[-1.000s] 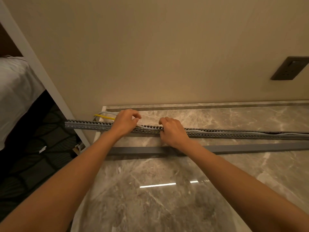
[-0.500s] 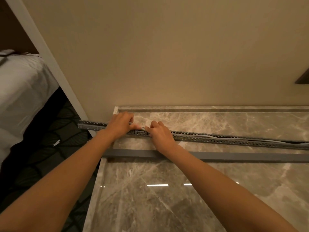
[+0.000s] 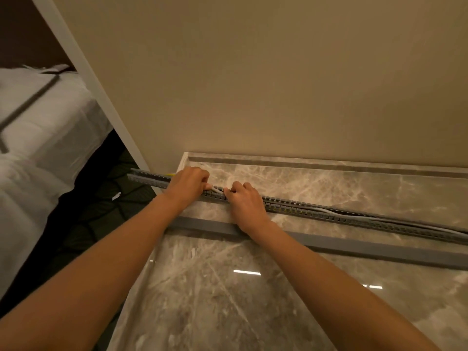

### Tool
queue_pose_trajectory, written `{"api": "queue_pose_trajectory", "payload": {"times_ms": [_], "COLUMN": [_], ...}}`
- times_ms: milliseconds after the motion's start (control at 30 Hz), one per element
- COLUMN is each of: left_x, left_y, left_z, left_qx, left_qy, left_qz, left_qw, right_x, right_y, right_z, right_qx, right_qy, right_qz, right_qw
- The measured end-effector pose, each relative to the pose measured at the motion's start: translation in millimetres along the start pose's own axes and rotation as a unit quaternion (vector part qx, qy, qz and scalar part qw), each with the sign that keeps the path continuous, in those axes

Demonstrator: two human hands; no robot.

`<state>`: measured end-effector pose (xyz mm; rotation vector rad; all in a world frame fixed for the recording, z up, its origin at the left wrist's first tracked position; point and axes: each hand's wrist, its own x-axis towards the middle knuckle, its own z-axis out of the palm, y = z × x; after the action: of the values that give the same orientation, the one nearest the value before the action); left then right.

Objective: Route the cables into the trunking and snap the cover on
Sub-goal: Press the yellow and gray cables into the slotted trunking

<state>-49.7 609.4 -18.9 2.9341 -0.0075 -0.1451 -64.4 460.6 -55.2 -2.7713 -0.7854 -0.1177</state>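
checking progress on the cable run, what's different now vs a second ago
Both hands have closed together: the right hand slid left along the slotted trunking toward the left hand, leaving only a short stretch of pale cable between them. The loose loop of cables seen behind the left end a second ago is now almost hidden. The grey cover still lies loose on the marble top, nearer the person.

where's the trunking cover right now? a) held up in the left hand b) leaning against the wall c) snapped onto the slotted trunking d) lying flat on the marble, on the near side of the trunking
d: the plain grey cover lies flat on the marble counter, nearer the person than the open slotted trunking, while the left hand and right hand press cables into it.
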Motion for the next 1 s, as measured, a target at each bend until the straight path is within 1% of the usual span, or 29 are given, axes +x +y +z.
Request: {"api": "queue_pose_trajectory", "payload": {"times_ms": [67, 133, 233, 333, 433, 567, 667, 733, 833, 867, 933, 1000], "left_x": [-1, -2, -2, 2, 10, 16, 15, 20, 36, 42, 49, 52], "left_y": [-2, -4, -6, -6, -16, -33, -50, -68, -97, -108, -126, -142], "left_z": [1, 3, 2, -1, -8, -19, -28, -35, -43, -45, -44, -37], "left_qx": [-0.025, -0.049, -0.065, -0.076, -0.083, -0.122, -0.17, -0.222, -0.297, -0.32, -0.347, -0.351], "left_qy": [0.007, 0.017, 0.026, 0.008, -0.033, -0.092, -0.097, -0.079, -0.021, -0.018, -0.066, -0.127], "left_qz": [-0.012, -0.019, -0.018, -0.015, 0.013, 0.08, 0.102, 0.086, 0.002, -0.025, -0.065, -0.081], "left_qw": [1.0, 0.998, 0.997, 0.997, 0.996, 0.985, 0.975, 0.968, 0.955, 0.947, 0.933, 0.924], "right_x": [-1, -2, 2, 6, 10, 19, 36, 50, 68, 73, 77, 78], "right_y": [1, 0, 1, -1, -12, -36, -61, -76, -89, -93, -96, -97], "right_z": [-1, -3, -3, -5, -1, 8, 14, 18, 23, 24, 27, 30], "right_qx": [0.005, 0.026, 0.027, 0.05, 0.059, 0.086, 0.12, 0.134, 0.159, 0.159, 0.133, 0.11], "right_qy": [0.007, 0.001, -0.009, 0.003, 0.034, 0.054, 0.07, 0.079, 0.082, 0.075, 0.048, 0.028], "right_qz": [0.0, -0.004, 0.007, 0.023, 0.045, 0.107, 0.129, 0.137, 0.181, 0.203, 0.237, 0.253], "right_qw": [1.0, 1.0, 1.0, 0.999, 0.997, 0.989, 0.982, 0.978, 0.967, 0.963, 0.961, 0.961]}}
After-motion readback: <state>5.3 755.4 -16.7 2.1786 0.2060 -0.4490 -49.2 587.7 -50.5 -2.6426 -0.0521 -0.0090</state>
